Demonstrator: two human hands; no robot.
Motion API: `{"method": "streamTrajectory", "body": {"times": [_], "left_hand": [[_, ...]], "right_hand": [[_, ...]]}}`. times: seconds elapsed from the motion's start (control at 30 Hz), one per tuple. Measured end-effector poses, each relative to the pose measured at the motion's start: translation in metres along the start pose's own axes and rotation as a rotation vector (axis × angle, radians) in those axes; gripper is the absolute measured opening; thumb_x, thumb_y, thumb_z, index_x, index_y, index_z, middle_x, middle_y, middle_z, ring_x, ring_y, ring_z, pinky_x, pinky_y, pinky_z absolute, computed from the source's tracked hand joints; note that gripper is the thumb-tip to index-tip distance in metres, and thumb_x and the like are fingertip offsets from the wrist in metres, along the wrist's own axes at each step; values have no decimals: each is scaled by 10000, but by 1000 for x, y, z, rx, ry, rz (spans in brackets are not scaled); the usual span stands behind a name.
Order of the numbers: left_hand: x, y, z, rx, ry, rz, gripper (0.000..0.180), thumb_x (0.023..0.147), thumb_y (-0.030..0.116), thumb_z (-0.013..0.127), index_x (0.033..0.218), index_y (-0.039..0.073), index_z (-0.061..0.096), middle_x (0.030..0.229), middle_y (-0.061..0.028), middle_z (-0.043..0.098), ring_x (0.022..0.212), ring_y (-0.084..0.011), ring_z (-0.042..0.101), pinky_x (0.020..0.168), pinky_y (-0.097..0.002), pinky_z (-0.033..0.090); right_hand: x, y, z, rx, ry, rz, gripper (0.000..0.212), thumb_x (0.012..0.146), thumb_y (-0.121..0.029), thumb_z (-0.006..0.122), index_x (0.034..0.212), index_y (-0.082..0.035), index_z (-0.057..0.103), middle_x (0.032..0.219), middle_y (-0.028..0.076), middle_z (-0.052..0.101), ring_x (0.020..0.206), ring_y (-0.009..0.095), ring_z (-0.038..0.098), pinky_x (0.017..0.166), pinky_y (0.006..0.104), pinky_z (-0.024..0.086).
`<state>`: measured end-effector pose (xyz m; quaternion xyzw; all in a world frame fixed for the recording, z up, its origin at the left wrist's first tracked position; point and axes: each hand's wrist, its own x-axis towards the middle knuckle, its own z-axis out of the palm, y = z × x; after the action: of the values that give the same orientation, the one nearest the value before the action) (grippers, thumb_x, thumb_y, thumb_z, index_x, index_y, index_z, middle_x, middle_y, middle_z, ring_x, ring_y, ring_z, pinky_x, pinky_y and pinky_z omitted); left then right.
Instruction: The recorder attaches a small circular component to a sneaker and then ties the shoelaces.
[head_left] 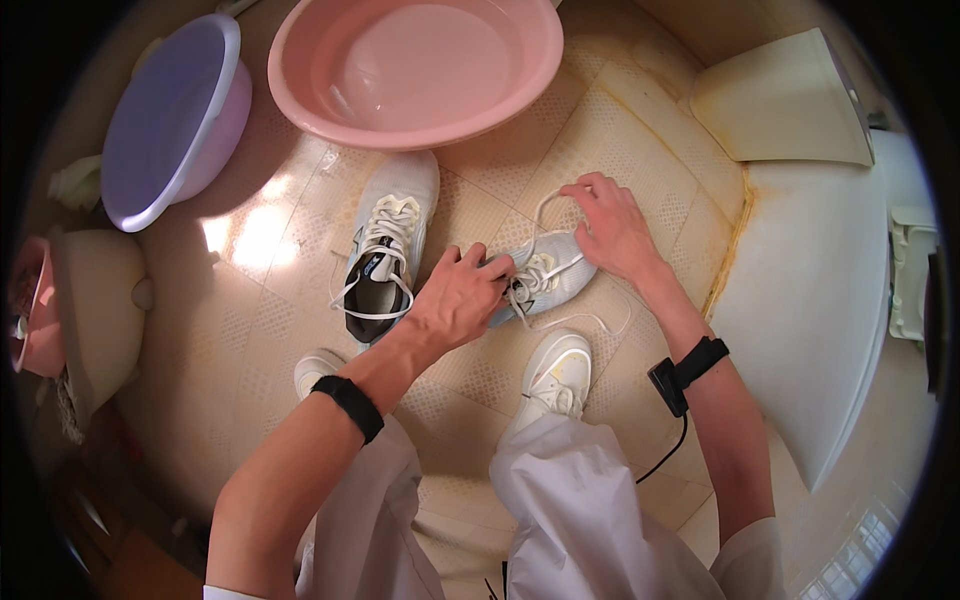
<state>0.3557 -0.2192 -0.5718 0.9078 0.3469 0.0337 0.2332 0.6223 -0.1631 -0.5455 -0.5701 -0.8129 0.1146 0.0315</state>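
On the tiled floor in front of me lies a white sneaker (565, 283), tilted toward the right, its laces partly loose. My left hand (462, 298) is closed on this sneaker near its tongue and opening, fingers curled over the edge. Beyond the toe, my right hand (617, 228) pinches a white shoelace (541, 212), which loops up from the eyelets. Another loose lace end curves across the floor beside the shoe. To the left stands the second sneaker (400, 197), laced, with a dark inside and a lace loop draped around its opening; neither hand touches it.
A pink basin (420, 128) sits at the far side, with a purple basin (228, 120) tipped up to its left. Pale containers (105, 310) stand at the left edge. A cream bin (785, 105) and a curved white fixture (800, 300) border the right. My white shoes (560, 372) are close by.
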Motion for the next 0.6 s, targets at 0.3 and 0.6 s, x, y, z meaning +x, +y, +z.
{"method": "streamTrajectory", "body": {"times": [0.3, 0.6], "left_hand": [[-1, 0, 3, -8, 62, 8, 245, 867, 241, 754, 1068, 101, 749, 1210, 40, 578, 1068, -221, 552, 884, -409, 461], [-1, 0, 1, -18, 69, 11, 220, 873, 239, 750, 1047, 104, 759, 1219, 45, 579, 1069, -222, 552, 885, -405, 463]], "right_hand": [[15, -19, 16, 358, -270, -441, 317, 742, -152, 845, 1021, -109, 701, 1015, 46, 710, 1092, 285, 626, 1015, 397, 469], [25, -13, 13, 341, -262, -467, 220, 732, -144, 849, 846, -83, 671, 874, 42, 693, 963, 273, 645, 970, 393, 477]]}}
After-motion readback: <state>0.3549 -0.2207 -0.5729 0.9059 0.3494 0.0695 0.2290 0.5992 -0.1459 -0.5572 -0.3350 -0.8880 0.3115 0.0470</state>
